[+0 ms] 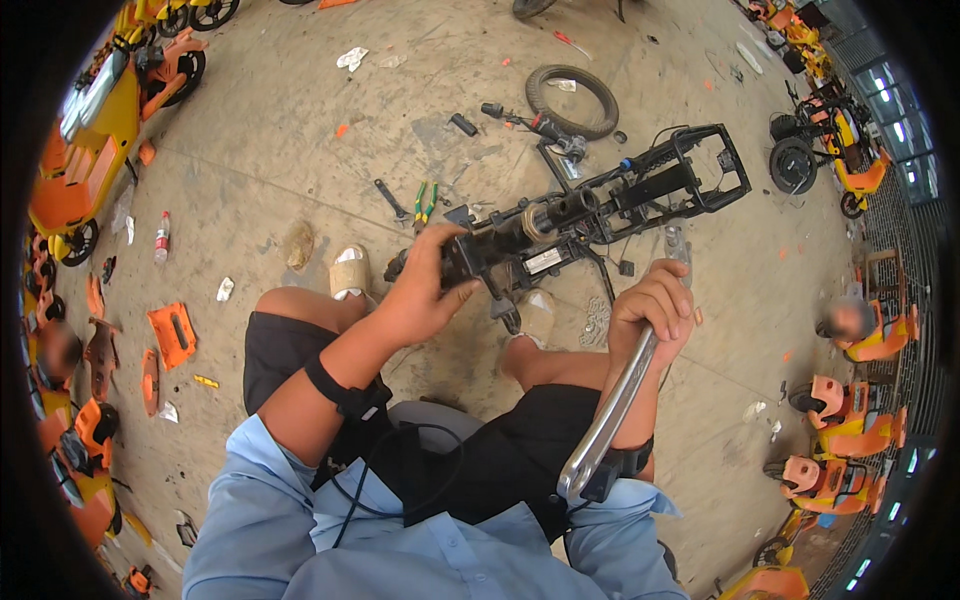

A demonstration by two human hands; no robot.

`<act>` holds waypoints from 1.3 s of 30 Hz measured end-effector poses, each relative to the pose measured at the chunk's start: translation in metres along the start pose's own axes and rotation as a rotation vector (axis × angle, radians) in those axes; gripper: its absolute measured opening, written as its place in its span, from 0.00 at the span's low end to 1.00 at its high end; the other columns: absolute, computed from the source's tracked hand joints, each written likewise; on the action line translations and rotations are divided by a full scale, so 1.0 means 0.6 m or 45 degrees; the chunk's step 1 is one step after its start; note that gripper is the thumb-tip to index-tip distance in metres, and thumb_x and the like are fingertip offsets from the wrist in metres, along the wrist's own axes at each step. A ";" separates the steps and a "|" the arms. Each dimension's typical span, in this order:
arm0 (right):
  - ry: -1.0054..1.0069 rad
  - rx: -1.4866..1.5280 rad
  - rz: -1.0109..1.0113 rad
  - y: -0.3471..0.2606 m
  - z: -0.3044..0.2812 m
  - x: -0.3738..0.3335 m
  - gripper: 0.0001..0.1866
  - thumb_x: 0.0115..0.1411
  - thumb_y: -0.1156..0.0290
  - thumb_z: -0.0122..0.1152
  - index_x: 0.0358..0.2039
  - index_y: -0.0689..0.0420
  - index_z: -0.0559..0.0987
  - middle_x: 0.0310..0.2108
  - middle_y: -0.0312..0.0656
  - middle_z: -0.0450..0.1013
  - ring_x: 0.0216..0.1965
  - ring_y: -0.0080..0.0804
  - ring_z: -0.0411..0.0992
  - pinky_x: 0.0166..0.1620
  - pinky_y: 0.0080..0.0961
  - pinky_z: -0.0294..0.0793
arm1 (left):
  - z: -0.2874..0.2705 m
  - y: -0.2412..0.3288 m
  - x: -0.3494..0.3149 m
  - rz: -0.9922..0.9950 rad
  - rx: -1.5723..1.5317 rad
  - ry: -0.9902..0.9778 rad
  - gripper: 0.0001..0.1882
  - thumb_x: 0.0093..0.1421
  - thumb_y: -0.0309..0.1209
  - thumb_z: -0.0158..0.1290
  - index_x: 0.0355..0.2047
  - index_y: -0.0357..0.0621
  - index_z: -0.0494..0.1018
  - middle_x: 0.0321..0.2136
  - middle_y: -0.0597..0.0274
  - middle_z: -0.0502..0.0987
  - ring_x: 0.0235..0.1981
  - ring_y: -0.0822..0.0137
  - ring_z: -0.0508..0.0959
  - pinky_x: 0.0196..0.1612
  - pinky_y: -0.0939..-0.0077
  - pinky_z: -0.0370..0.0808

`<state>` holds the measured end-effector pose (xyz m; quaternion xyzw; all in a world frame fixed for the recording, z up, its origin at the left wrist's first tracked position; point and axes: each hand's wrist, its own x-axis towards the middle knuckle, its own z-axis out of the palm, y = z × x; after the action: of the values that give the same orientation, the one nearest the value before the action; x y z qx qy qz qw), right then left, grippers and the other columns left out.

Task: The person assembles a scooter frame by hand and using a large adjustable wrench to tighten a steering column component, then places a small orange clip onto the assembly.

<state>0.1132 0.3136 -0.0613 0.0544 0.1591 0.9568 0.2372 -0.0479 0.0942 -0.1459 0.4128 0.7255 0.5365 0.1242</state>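
Note:
My left hand is wrapped round the near end of a black metal scooter frame, which lies slantwise on the floor before my feet. The thumb lies along its near side, and the fingertips are partly hidden behind the frame. On the right, my right hand is closed around a curved chrome bar. One end of this bar points toward my body; the other rises past the fist beside the frame. Just beyond my left hand are green-handled pliers and a dark wrench on the floor.
Farther off lie a tyre, a handlebar with levers, a black grip and a red screwdriver. At left are an orange panel and a bottle. Orange and yellow scooters line both sides; two people are among them.

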 end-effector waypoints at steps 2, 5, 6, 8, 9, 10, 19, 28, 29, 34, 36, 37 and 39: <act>0.008 -0.039 -0.074 -0.007 0.002 -0.001 0.09 0.60 0.75 0.45 0.38 0.65 0.71 0.18 0.36 0.67 0.11 0.21 0.61 0.15 0.17 0.63 | -0.001 -0.027 -0.007 -0.143 0.021 0.090 0.41 0.51 0.26 0.66 0.59 0.35 0.53 0.52 0.43 0.63 0.54 0.47 0.67 0.59 0.60 0.64; 0.035 -0.070 -0.145 -0.030 -0.006 0.000 0.08 0.60 0.77 0.46 0.37 0.65 0.71 0.19 0.36 0.67 0.12 0.21 0.62 0.16 0.17 0.64 | -0.017 -0.140 -0.056 -0.518 0.495 -0.122 0.49 0.43 0.39 0.73 0.58 0.33 0.56 0.53 0.36 0.64 0.54 0.47 0.70 0.59 0.62 0.66; 0.043 -0.053 -0.159 -0.031 -0.009 0.004 0.07 0.60 0.77 0.46 0.37 0.65 0.71 0.19 0.36 0.67 0.12 0.21 0.62 0.16 0.17 0.64 | -0.019 -0.169 -0.067 -0.691 0.475 -0.289 0.49 0.41 0.40 0.74 0.57 0.32 0.58 0.52 0.36 0.66 0.53 0.47 0.70 0.58 0.63 0.67; 0.068 -0.008 -0.189 -0.030 -0.014 0.011 0.07 0.59 0.78 0.46 0.36 0.65 0.71 0.19 0.35 0.67 0.13 0.20 0.62 0.16 0.16 0.64 | -0.015 -0.212 -0.091 -1.042 0.425 -0.630 0.50 0.38 0.43 0.75 0.56 0.31 0.61 0.51 0.35 0.69 0.52 0.48 0.72 0.57 0.64 0.68; 0.088 0.004 -0.172 -0.025 -0.018 0.016 0.07 0.59 0.78 0.46 0.36 0.64 0.71 0.19 0.35 0.67 0.13 0.20 0.62 0.17 0.16 0.64 | -0.005 -0.244 -0.109 -0.885 0.376 -0.568 0.47 0.37 0.43 0.74 0.52 0.32 0.64 0.49 0.36 0.71 0.51 0.48 0.74 0.55 0.64 0.70; 0.099 0.010 -0.160 -0.019 -0.019 0.023 0.07 0.59 0.78 0.46 0.36 0.64 0.71 0.19 0.35 0.67 0.13 0.20 0.62 0.17 0.16 0.64 | 0.009 -0.280 -0.121 -0.715 0.327 -0.509 0.43 0.35 0.43 0.74 0.48 0.33 0.68 0.48 0.38 0.74 0.49 0.49 0.75 0.53 0.63 0.71; 0.153 0.019 -0.149 -0.020 -0.025 0.035 0.06 0.60 0.78 0.46 0.36 0.65 0.71 0.19 0.34 0.66 0.13 0.19 0.62 0.17 0.16 0.63 | 0.069 -0.274 -0.133 -0.880 -0.082 -0.316 0.19 0.44 0.33 0.67 0.34 0.39 0.75 0.28 0.54 0.80 0.31 0.62 0.80 0.38 0.66 0.76; 0.213 -0.075 -0.208 -0.031 -0.026 0.033 0.06 0.60 0.77 0.45 0.36 0.64 0.71 0.19 0.34 0.66 0.13 0.19 0.61 0.17 0.16 0.63 | 0.170 -0.274 -0.133 -0.902 0.083 0.253 0.18 0.45 0.31 0.65 0.36 0.39 0.75 0.28 0.49 0.80 0.32 0.50 0.82 0.37 0.63 0.76; 0.210 -0.075 -0.201 -0.031 -0.024 0.031 0.06 0.60 0.77 0.45 0.36 0.64 0.71 0.19 0.34 0.66 0.13 0.19 0.61 0.17 0.15 0.63 | 0.175 -0.276 -0.133 -0.937 0.067 0.312 0.18 0.45 0.31 0.65 0.36 0.38 0.75 0.29 0.48 0.80 0.32 0.50 0.82 0.37 0.63 0.76; 0.286 -0.151 -0.251 -0.047 -0.038 0.044 0.06 0.60 0.76 0.45 0.35 0.64 0.71 0.19 0.33 0.66 0.12 0.18 0.60 0.17 0.15 0.62 | 0.146 -0.268 -0.119 -0.813 0.245 0.074 0.22 0.44 0.32 0.66 0.38 0.36 0.75 0.30 0.46 0.81 0.35 0.47 0.81 0.39 0.62 0.76; 0.293 -0.156 -0.266 -0.045 -0.036 0.045 0.06 0.60 0.77 0.45 0.35 0.64 0.71 0.19 0.33 0.65 0.12 0.18 0.60 0.17 0.15 0.62 | 0.125 -0.244 -0.104 -0.828 0.237 -0.037 0.23 0.43 0.33 0.66 0.39 0.35 0.76 0.30 0.45 0.81 0.36 0.47 0.81 0.39 0.61 0.77; 0.297 -0.149 -0.263 -0.042 -0.035 0.046 0.06 0.60 0.77 0.46 0.35 0.63 0.71 0.19 0.33 0.65 0.12 0.18 0.59 0.17 0.15 0.61 | 0.118 -0.234 -0.101 -0.849 0.195 -0.068 0.23 0.44 0.33 0.66 0.39 0.35 0.76 0.30 0.45 0.81 0.36 0.47 0.82 0.38 0.61 0.77; 0.307 -0.148 -0.251 -0.042 -0.035 0.048 0.06 0.59 0.77 0.46 0.35 0.63 0.71 0.19 0.33 0.65 0.12 0.18 0.59 0.17 0.15 0.61 | 0.112 -0.228 -0.097 -0.858 0.178 -0.111 0.22 0.44 0.33 0.66 0.39 0.35 0.76 0.30 0.45 0.81 0.35 0.47 0.82 0.38 0.61 0.77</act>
<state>0.0951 0.3426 -0.0884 -0.0904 0.1351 0.9361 0.3118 -0.0333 0.0853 -0.3083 0.1801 0.8500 0.3962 0.2967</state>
